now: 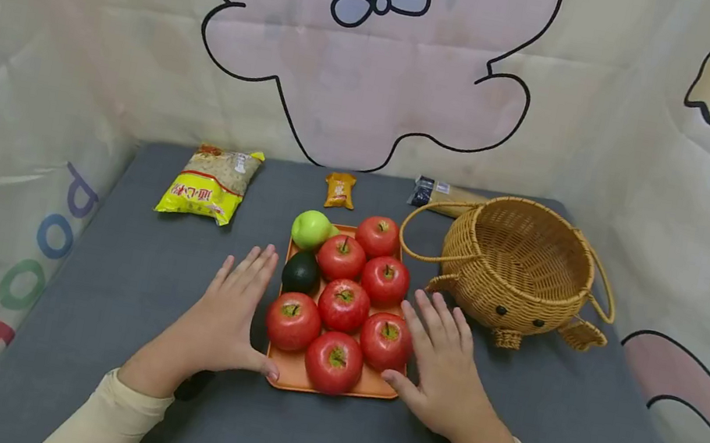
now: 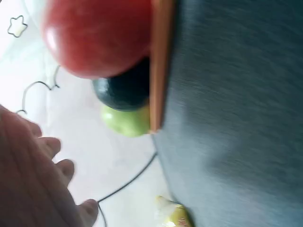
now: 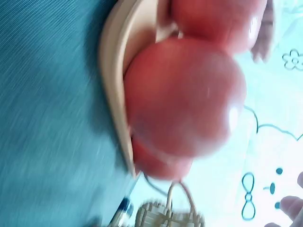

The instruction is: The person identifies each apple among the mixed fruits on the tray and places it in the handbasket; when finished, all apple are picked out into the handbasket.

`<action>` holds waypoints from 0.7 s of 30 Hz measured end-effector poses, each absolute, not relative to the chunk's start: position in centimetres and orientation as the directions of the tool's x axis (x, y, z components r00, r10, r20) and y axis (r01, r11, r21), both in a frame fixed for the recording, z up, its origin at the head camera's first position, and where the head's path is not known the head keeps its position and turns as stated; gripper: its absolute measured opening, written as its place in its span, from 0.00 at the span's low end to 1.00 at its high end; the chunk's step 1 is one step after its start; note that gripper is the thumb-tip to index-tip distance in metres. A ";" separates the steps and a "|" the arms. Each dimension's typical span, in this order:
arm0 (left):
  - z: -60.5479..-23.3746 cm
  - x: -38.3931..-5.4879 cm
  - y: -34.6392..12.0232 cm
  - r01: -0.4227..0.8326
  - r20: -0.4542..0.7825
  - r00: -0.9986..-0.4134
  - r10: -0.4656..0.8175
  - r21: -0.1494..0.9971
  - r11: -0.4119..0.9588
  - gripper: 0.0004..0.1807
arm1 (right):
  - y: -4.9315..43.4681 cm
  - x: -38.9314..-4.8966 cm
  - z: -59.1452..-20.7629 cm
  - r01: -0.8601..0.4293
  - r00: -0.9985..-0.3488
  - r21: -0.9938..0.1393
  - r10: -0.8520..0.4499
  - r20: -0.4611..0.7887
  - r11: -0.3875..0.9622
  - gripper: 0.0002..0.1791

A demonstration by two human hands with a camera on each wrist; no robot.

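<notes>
An orange tray (image 1: 297, 379) lies on the table with several red apples (image 1: 343, 305) in it. A dark green avocado (image 1: 301, 272) and a green apple (image 1: 310, 230) sit along its left side. My left hand (image 1: 230, 314) is beside the tray's left edge, fingers straight and thumb spread at the near left corner. On the other side, my right hand (image 1: 444, 364) has straight fingers and its thumb by the near right corner. Whether either thumb touches the tray, I cannot tell. In the right wrist view an apple (image 3: 184, 99) rises above the tray wall (image 3: 111, 71).
A wicker basket (image 1: 510, 312) with an animal face stands right of the tray, its left handle close to the apples. A yellow snack bag (image 1: 208, 184) lies at the back left, a small orange packet (image 1: 340, 190) behind the tray, and a tan package (image 1: 452, 197) behind the basket.
</notes>
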State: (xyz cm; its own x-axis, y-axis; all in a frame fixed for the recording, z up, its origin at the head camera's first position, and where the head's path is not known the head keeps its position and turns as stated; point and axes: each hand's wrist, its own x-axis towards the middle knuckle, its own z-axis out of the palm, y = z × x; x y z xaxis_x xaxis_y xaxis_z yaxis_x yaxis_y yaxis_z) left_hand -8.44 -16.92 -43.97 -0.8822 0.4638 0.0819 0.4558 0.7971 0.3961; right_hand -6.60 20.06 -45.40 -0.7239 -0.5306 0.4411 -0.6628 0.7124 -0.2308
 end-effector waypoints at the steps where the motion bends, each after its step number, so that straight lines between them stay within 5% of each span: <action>1: -44.3 -8.6 -17.3 0.441 0.056 -0.887 0.458 0.392 0.807 0.89 | 20.6 -6.5 -45.3 -0.654 -0.729 -0.228 -0.520 0.446 0.721 0.52; 11: -46.6 -9.4 -18.2 0.384 -0.152 -0.880 0.451 0.331 0.862 0.91 | 23.2 -7.5 -43.6 -0.606 -0.766 -0.256 -0.465 0.443 0.753 0.61; 21: -47.2 -10.0 -17.2 0.345 -0.223 -0.855 0.468 0.428 0.835 0.90 | 20.0 -8.2 -45.0 -0.642 -0.761 -0.273 -0.556 0.334 0.716 0.56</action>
State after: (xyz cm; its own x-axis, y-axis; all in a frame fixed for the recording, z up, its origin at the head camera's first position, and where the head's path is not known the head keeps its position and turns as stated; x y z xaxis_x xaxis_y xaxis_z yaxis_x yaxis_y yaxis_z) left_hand -9.99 -17.23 -47.21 -0.8555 0.4675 -0.2226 0.3450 0.8352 0.4284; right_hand -8.24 19.98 -44.96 -0.7613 -0.5556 0.3342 -0.6424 0.7160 -0.2731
